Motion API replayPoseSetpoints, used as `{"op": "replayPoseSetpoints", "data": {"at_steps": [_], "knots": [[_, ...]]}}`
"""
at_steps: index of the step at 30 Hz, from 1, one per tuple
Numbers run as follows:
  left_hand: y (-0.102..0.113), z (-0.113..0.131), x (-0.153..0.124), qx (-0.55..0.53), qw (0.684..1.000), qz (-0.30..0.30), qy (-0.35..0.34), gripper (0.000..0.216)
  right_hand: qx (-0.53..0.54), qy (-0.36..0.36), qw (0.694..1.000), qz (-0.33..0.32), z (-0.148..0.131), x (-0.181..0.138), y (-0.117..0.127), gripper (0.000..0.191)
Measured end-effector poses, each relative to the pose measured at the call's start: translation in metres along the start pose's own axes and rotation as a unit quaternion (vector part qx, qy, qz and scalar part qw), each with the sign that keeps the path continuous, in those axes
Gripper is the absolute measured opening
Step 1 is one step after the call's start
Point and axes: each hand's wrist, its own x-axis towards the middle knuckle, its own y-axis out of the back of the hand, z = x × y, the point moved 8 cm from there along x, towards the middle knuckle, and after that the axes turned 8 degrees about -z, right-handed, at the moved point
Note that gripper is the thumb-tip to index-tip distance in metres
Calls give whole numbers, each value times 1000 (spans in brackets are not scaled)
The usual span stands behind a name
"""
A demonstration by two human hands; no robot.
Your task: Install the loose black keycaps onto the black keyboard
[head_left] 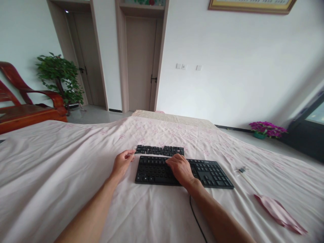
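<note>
A black keyboard point(212, 172) lies on a pale pink sheet point(63, 158), its cable point(196, 219) running toward me. Several keys in its left half look removed. Just behind it sits a row of loose black keycaps point(159, 150). My left hand point(123, 162) rests on the sheet at the keyboard's left end, fingers curled, its fingertips pinched at the left end of the keycap row; what they hold is too small to name. My right hand point(181, 168) lies palm down on the middle of the keyboard, fingers bent over the keys.
A small white tool point(244, 172) and a folded pink cloth point(278, 212) lie on the sheet at the right. A wooden armchair point(22, 108) and a potted plant point(60, 79) stand at the back left, purple flowers point(267, 129) at the back right.
</note>
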Motion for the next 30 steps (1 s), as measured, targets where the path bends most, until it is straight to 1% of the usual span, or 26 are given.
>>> {"op": "replayPoseSetpoints", "data": {"at_steps": [8, 13, 16, 22, 26, 30], "knots": [[0, 0, -1, -2, 1000, -5, 4, 40, 15, 12, 1000, 11, 1, 2, 2, 20], [-1, 1, -2, -11, 1000, -4, 5, 42, 21, 33, 999, 11, 3, 5, 2, 23], [-1, 2, -2, -15, 1000, 0, 3, 40, 17, 33, 999, 12, 2, 5, 4, 24], [-1, 3, -2, -2, 1000, -8, 6, 38, -19, 20, 1000, -12, -4, 5, 1, 24], [-2, 1, -2, -1, 1000, -8, 10, 39, -22, 7, 999, -36, -6, 3, -3, 22], [-1, 0, -2, -5, 1000, -3, 11, 41, -22, -6, 999, -48, -6, -4, -3, 30]]}}
